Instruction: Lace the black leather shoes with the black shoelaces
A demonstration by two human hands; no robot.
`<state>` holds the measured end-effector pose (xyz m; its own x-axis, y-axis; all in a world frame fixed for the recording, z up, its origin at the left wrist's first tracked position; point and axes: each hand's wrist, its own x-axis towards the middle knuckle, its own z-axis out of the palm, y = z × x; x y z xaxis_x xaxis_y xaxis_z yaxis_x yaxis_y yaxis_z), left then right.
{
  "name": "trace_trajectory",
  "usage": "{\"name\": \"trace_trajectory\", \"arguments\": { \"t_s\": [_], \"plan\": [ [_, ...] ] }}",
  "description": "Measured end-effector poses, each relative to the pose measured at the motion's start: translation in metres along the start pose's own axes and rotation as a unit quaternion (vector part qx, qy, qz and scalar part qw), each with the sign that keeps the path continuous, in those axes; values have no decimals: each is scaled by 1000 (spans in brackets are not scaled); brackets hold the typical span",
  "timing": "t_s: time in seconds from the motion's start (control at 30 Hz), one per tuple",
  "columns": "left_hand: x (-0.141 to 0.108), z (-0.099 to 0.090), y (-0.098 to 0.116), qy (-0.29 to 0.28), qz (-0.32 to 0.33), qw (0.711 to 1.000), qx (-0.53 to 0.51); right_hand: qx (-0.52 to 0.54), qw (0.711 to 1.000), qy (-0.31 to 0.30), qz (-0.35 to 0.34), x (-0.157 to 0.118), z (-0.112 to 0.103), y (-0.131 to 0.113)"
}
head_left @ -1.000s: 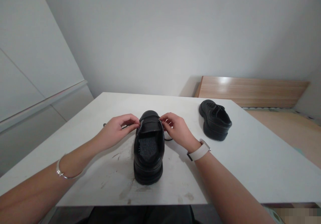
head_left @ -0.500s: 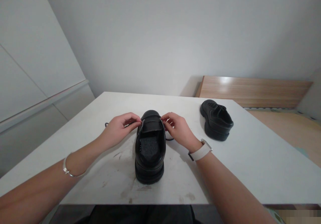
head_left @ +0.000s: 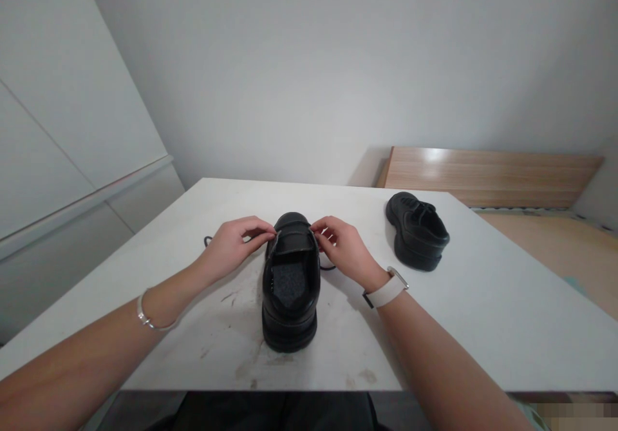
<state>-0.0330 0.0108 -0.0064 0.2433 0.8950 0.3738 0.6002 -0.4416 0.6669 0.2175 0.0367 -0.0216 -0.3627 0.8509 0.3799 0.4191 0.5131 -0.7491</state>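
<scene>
A black leather shoe (head_left: 291, 318) stands upright on the white table, its heel toward me and its toe pointing away. At the left edge of its lacing flap, my left hand (head_left: 241, 241) pinches the black shoelace between thumb and fingertips. Across the tongue (head_left: 294, 242), my right hand (head_left: 340, 247) pinches the shoelace by the right flap edge. Part of the loose black shoelace (head_left: 328, 267) curves out below the right hand, and another bit shows behind the left. The exact pinch points are small and partly hidden by the fingers.
A second black shoe (head_left: 419, 232), laced, rests farther back on the right of the white table (head_left: 483, 315). Dark smudges mark the tabletop near its front edge. Beyond the right side is a wooden headboard (head_left: 483, 173); white cabinets (head_left: 62, 160) stand at left.
My left hand and forearm have shifted slightly to the right, still pinching at the flap. My right hand has barely moved, and both shoes stay in place.
</scene>
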Motion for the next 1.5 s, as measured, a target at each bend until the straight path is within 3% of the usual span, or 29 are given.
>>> {"name": "trace_trajectory", "arguments": {
  "t_s": [0.33,0.7,0.87,1.07,1.27,1.5],
  "plan": [
    [3,-7,-12,-35,13,999,-10,4,1000,-3,-6,0,0,1],
    [0,-8,-3,-28,54,998,28,-2,1000,-2,-8,-1,0,0],
    [3,-5,-6,-9,22,1000,1,8,1000,1,2,0,1,1],
    [6,-4,-7,1,41,999,5,85,995,-7,43,0,0,-2],
    [5,-7,15,-39,46,997,40,-30,999,-3,-20,-4,-7,-19],
    [8,-10,32,-53,58,984,160,-128,991,-47,-11,-3,-11,-56]
  ]
}}
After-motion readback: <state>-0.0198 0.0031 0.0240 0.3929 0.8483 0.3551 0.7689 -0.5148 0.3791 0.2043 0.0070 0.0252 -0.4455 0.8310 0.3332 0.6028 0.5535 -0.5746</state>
